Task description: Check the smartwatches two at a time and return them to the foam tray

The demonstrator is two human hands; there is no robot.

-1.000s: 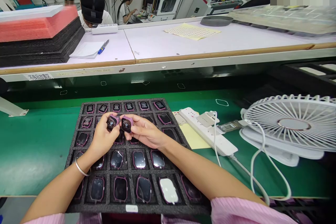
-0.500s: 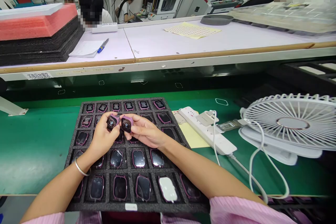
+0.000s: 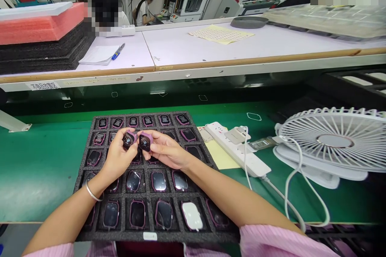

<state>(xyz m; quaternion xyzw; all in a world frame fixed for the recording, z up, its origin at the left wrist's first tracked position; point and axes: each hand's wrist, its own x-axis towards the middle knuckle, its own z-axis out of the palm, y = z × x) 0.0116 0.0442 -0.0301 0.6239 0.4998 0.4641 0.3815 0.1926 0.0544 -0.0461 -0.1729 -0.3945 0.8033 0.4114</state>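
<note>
A black foam tray (image 3: 99, 236) lies on the green mat in front of me, its pockets filled with several purple-edged watch bodies (image 3: 159, 180). One white piece (image 3: 192, 216) sits in the front row. My left hand (image 3: 116, 158) is closed round one purple watch body (image 3: 128, 139), screen up, above the tray's middle rows. My right hand (image 3: 167, 150) pinches a second purple watch body (image 3: 145, 142) right beside the first. The two pieces are almost touching.
A white power strip (image 3: 235, 148) with a plugged cable lies right of the tray, over a yellow sheet (image 3: 221, 156). A white desk fan (image 3: 333, 142) sits at far right. Behind is a raised white bench with foam stacks (image 3: 42, 44), notepad, pen; other people work beyond.
Both hands and the two watch bodies have stayed almost still; only the view has shifted slightly.
</note>
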